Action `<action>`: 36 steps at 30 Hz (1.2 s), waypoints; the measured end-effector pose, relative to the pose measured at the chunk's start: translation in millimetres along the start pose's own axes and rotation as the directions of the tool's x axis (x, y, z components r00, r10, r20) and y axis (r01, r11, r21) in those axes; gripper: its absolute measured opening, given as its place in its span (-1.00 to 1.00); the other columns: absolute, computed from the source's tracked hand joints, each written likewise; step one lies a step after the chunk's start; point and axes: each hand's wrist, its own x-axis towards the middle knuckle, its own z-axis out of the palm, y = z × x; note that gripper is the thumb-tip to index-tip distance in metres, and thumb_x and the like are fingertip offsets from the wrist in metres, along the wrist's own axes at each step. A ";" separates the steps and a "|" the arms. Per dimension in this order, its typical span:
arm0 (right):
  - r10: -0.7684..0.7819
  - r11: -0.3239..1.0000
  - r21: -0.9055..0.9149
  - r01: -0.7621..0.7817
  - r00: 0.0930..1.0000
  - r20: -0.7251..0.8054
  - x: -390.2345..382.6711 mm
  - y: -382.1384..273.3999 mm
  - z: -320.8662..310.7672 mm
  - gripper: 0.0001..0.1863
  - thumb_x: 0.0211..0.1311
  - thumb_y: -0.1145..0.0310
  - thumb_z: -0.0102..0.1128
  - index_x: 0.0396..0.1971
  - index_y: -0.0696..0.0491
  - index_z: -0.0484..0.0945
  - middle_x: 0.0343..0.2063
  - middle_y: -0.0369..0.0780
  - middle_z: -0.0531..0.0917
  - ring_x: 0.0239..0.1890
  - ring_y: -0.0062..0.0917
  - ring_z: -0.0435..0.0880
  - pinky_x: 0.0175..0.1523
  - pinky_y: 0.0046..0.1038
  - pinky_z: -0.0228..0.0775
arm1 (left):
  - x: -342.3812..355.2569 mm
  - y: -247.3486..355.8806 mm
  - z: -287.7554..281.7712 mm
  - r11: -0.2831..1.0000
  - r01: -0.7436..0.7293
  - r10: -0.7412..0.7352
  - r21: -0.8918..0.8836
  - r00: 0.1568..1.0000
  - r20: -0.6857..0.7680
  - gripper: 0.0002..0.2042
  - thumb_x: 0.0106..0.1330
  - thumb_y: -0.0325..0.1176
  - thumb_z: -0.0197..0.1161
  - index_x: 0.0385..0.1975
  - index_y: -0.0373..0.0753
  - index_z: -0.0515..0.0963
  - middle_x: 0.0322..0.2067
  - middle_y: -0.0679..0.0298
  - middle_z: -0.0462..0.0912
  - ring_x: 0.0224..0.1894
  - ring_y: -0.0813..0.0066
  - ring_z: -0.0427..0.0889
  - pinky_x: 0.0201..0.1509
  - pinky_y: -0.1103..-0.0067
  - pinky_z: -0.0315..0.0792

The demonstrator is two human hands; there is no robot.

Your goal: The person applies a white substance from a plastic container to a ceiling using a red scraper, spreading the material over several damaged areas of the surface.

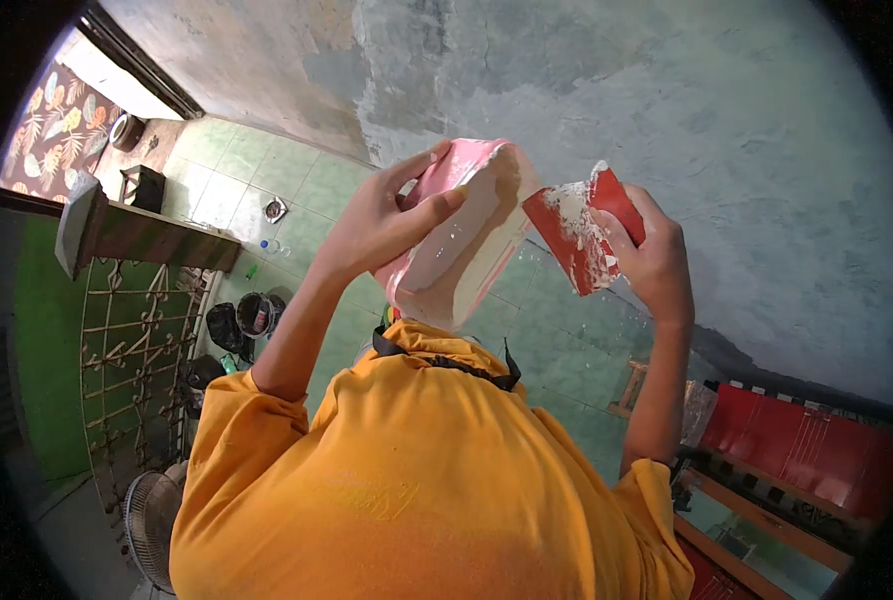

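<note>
My left hand (391, 220) grips a pink plastic tub (474, 152) by its rim, thumb on the inside and fingers around the outside. The tub is tilted, and pale wet plaster or filler (446, 245) coats its inner walls and bottom. To the right, my right hand (656, 255) is closed on a red flat scraper (564, 225) smeared with white paste. The scraper's left corner is close to the tub's right rim; whether they touch I cannot tell. Both hands are raised in front of the grey wall (566, 80), which has patchy coating on it.
Pale green floor tiles (306, 185) lie below. At left stand a metal grille (141, 350), a fan (151, 520), a black bucket (258, 315) and dark bags. A small ashtray-like dish (274, 209) and a bottle (271, 246) lie on the floor. Red furniture (796, 440) stands at the lower right.
</note>
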 end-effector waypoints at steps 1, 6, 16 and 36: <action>0.036 0.999 -0.009 -0.035 0.997 0.062 2.3 -0.4 -0.5 -0.65 0.30 0.31 0.28 -0.03 0.20 0.51 -0.31 0.08 0.68 -0.26 -0.05 0.71 -0.22 -0.25 0.51 | 4.4 1.9 -0.7 0.999 0.007 -0.009 0.051 0.999 0.031 -0.12 0.15 0.20 0.29 0.31 -0.40 0.36 0.07 -0.10 0.61 0.08 0.18 0.64 0.14 0.43 0.49; 0.094 0.989 -0.127 -0.073 0.982 0.166 13.1 0.3 4.1 -0.64 0.28 0.28 0.29 -0.06 0.19 0.51 -0.31 0.10 0.66 -0.23 0.03 0.65 -0.19 -0.19 0.49 | 31.4 3.9 -0.2 0.980 -0.022 0.000 0.197 0.994 0.111 -0.12 0.11 0.25 0.31 0.28 -0.38 0.41 0.07 -0.12 0.60 0.06 0.10 0.65 0.14 0.38 0.51; 0.111 0.953 0.214 -0.213 0.907 0.407 6.6 71.3 37.6 -0.61 0.26 0.24 0.33 -0.05 0.21 0.56 -0.26 -0.04 0.73 -0.22 -0.33 0.74 -0.12 -0.33 0.50 | 78.8 -22.5 26.1 0.973 0.043 -0.118 0.227 0.937 0.329 -0.37 0.20 0.16 0.20 -0.04 -0.37 0.67 -0.23 0.06 0.73 -0.24 0.34 0.68 -0.11 0.43 0.54; 0.168 0.029 0.777 -0.628 0.770 0.616 -91.1 107.7 99.2 -0.64 0.33 0.35 0.29 0.02 0.24 0.55 -0.21 -0.28 0.69 -0.26 -0.68 0.65 -0.18 -0.61 0.51 | 21.7 -90.6 69.2 0.933 0.310 -0.305 -0.182 0.951 0.052 -0.41 0.39 0.05 0.17 0.10 -0.43 0.55 -0.08 0.18 0.66 -0.06 0.48 0.60 0.05 0.52 0.49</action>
